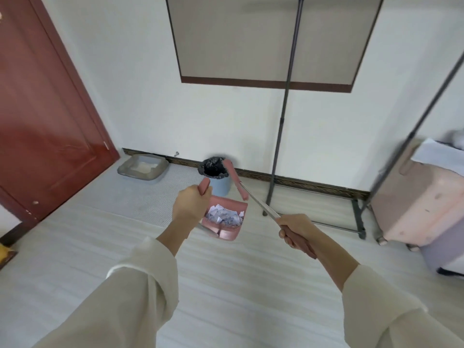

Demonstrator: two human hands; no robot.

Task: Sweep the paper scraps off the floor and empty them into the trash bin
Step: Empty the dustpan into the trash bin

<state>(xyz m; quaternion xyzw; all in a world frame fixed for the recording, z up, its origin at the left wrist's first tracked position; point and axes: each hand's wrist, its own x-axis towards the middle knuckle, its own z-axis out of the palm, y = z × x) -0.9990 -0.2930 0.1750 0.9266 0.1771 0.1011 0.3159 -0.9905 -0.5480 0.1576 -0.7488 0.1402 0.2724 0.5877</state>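
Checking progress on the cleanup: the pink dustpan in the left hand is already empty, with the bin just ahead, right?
Not empty. The head view shows the pink dustpan in the left hand holding white paper scraps; the blue black-lined trash bin is ahead.

The bin [221, 183] is pale blue with a black liner; the dustpan [227, 222] before it is dusty pink, holding white scraps [223, 216]; the broom [237, 180] beside the bin is pink with a silver shaft; left of the bin, a grey tray [143, 168] and a red-brown door [42, 116]; the sleeves [140, 277] are cream.
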